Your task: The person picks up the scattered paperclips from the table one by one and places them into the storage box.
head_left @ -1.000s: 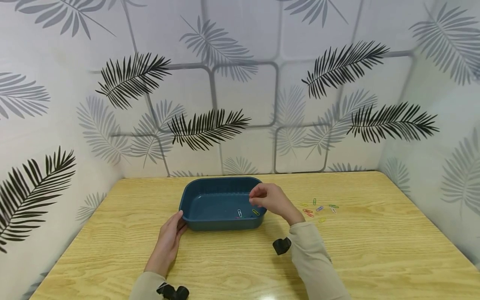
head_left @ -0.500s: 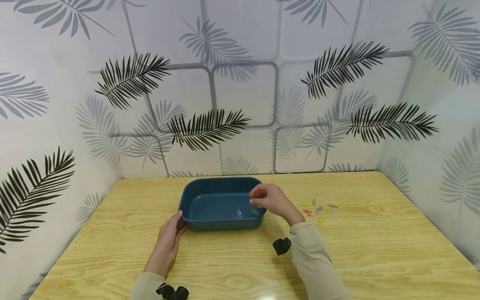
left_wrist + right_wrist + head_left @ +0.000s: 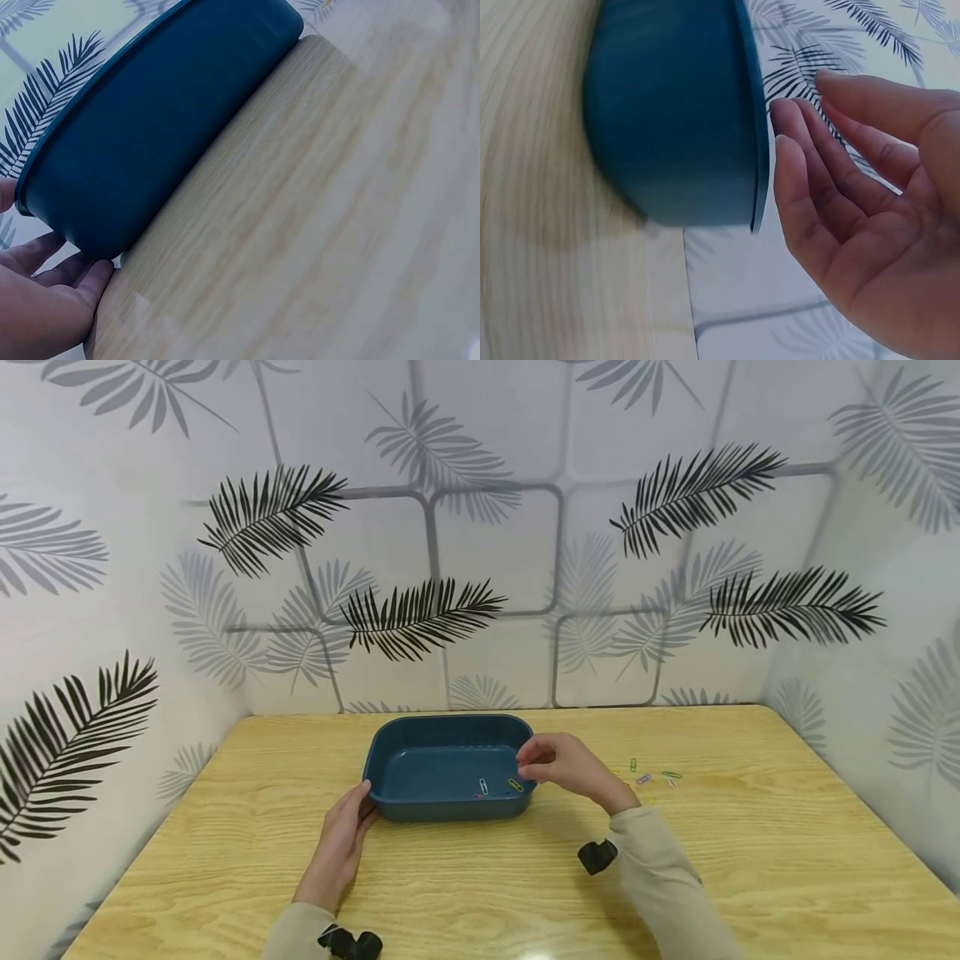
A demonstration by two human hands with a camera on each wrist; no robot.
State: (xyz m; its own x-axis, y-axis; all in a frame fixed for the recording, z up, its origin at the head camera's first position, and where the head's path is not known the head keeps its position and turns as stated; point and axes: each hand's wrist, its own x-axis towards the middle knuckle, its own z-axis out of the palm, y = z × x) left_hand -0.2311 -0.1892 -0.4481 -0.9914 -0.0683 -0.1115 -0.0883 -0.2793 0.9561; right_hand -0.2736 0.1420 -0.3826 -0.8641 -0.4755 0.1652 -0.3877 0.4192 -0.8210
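Observation:
A dark blue rectangular tray [image 3: 442,812] stands on the wooden table. My left hand [image 3: 343,839] holds its near left corner, the thumb at the rim and the fingers against the wall low down, as the left wrist view shows. My right hand [image 3: 566,768] hovers at the tray's right rim. In the right wrist view its fingers [image 3: 799,187] are loosely bent, the thumb apart, with nothing between them. Inside the tray lie a white paper clip [image 3: 483,787], a yellow paper clip [image 3: 515,785] and a small pink one, partly hidden by the near wall.
Right of the tray, several coloured paper clips lie scattered on the table [image 3: 750,843], among them a green clip [image 3: 633,765] and a purple clip [image 3: 643,779]. My right wrist covers part of this group. A leaf-patterned wall [image 3: 495,660] rises behind the table.
My right hand has drawn slightly right, away from over the tray, and now blocks the view of some loose clips. The left hand keeps its place on the tray.

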